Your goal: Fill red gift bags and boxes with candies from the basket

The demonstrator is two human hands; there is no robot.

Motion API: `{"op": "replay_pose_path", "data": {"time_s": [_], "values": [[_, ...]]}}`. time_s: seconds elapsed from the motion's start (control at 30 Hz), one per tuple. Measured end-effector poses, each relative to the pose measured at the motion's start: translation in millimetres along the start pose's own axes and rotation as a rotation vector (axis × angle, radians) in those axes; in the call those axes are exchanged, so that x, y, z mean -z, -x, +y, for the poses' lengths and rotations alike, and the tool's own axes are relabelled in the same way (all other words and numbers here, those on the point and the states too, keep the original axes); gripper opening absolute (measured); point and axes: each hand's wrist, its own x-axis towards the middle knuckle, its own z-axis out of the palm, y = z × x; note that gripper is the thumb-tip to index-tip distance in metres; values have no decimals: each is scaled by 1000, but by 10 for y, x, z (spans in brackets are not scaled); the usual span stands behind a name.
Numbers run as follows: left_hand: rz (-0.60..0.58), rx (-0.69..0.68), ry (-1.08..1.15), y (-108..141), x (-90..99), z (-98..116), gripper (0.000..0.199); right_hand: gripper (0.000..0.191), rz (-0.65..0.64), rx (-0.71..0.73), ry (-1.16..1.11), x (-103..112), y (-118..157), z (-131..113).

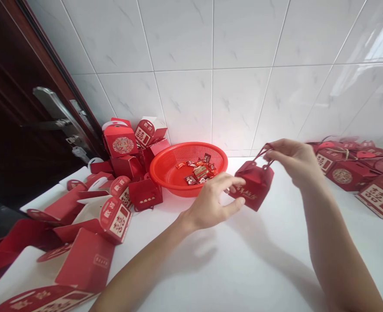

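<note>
Red cord (262,151) seems to bear the weight of the small box (259,184), hanging tilted above the white desk (224,268), right of the basket (167,159). The right hand (290,158) pinches the cord between its fingers, wrist bent; the left hand (211,203), fingers open, reaches the box's left side, perhaps steadying it, though contact is unclear.

Left hand (215,200) open, fingers loosely spread; right hand (290,159) higher, fingertips pinched.
</note>
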Motion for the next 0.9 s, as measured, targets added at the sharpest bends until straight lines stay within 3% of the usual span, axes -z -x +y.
{"op": "replay_pose_path", "data": {"time_s": [0.07,0.17,0.3,0.4,0.63,0.77,0.9], "values": [[-125,-12,60,43,-128,-64,21,10,158,-31,81,194,-94,47],[-390,46,132,171,-442,-242,20,12,289,-106,193,460,-224,191],[-661,288,215,405,-856,-483,18,18,450,-203,308,728,-404,492],[-608,368,231,532,-988,-551,20,23,593,-263,421,886,-497,719],[-547,423,310,581,-985,-558,19,38,803,-387,572,1043,-525,1026],[-531,400,300,581,-1004,-561,19,43,821,-374,653,1057,-561,1105],[-525,402,288,588,-1017,-565,18,44,725,-355,805,1126,-606,1188]]}}
